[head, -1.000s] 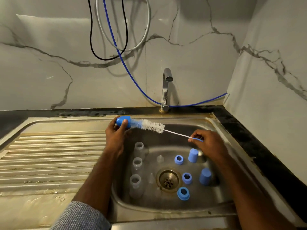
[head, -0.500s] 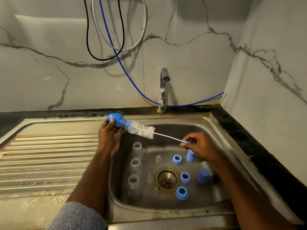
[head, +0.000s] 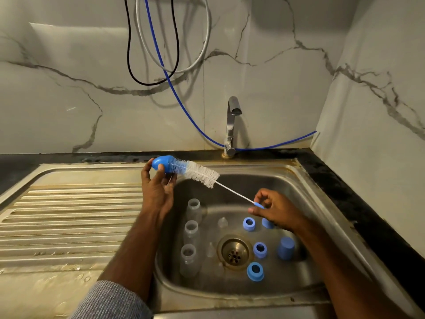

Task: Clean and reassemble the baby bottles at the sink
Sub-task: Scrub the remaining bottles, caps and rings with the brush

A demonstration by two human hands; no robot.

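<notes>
A bottle brush [head: 200, 173] with white and blue bristles and a blue sponge tip is held across the sink basin [head: 305, 282]. My left hand [head: 157, 192] pinches the blue tip at the basin's left rim. My right hand [head: 274, 209] pinches the thin wire handle's blue end over the basin. Three clear bottles [head: 190, 231] stand in a row along the basin's left side. Clear teats [head: 222, 222] lie near the drain [head: 234, 253]. Three blue collar rings [head: 255, 271] and two blue caps [head: 286, 248] sit to the right of the drain, one cap partly under my right hand.
A chrome tap [head: 231, 125] stands behind the basin, no water running. The ribbed steel drainboard [head: 69, 217] stretches left. Black, grey and blue hoses [head: 165, 65] hang on the marble wall. A dark counter edge [head: 368, 215] runs along the right.
The brush has tilted, its sponge tip rising at the left and the handle end dropping lower over the basin. Both hands keep their hold on it.
</notes>
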